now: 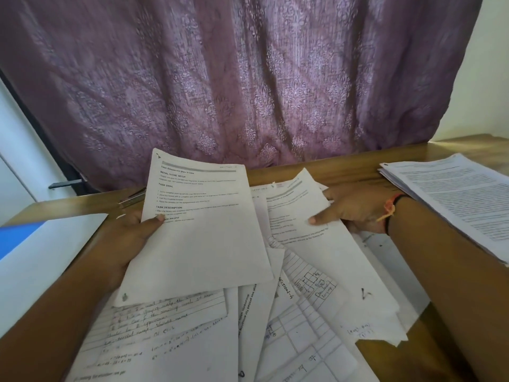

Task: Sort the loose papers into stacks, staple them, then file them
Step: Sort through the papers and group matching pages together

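Observation:
My left hand [129, 244] holds a printed sheet [198, 230] by its left edge, lifted and tilted above the pile, thumb on top. My right hand [355, 209] pinches a second printed sheet [303, 216] at its right edge, thumb pressed on the page; a red thread and a black band circle that wrist. Below both lies a messy pile of loose papers [248, 326], some handwritten on ruled lines, some with drawn tables. A metal stapler [133, 199] lies at the back left, partly hidden behind the held sheet.
A neat stack of printed pages [454, 199] sits at the right on the wooden table [344, 169]. A white and blue folder [41, 244] lies at the left. A purple patterned curtain [234, 78] hangs right behind the table.

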Available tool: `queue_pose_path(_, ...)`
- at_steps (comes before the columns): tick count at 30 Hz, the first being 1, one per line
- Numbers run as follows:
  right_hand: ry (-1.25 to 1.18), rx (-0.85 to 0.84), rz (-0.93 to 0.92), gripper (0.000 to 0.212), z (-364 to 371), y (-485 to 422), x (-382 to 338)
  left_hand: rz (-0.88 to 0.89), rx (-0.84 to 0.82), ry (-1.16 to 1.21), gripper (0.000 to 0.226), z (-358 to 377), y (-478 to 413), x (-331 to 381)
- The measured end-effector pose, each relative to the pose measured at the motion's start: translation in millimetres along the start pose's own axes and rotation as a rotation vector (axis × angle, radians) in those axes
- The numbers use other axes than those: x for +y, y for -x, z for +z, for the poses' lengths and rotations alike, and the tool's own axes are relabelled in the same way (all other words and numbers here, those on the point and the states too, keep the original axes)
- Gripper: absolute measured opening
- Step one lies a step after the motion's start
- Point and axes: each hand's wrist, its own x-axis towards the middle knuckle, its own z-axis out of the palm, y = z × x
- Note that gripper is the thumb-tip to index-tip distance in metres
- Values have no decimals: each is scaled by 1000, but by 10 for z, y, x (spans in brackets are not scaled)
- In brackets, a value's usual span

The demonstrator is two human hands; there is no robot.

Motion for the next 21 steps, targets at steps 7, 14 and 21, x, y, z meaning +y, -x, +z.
queue_pose_path(7,508,499,-303,49,-6,-39,-161,26,-39,174,22,81,126,104)
queue_pose_path(14,648,1078,-881,38,160,104,-303,45,-44,371,28,79,152,171)
queue_pose_path(21,778,1339,-1162,47,385,206,-536,89,-29,529,31,103,191,245)
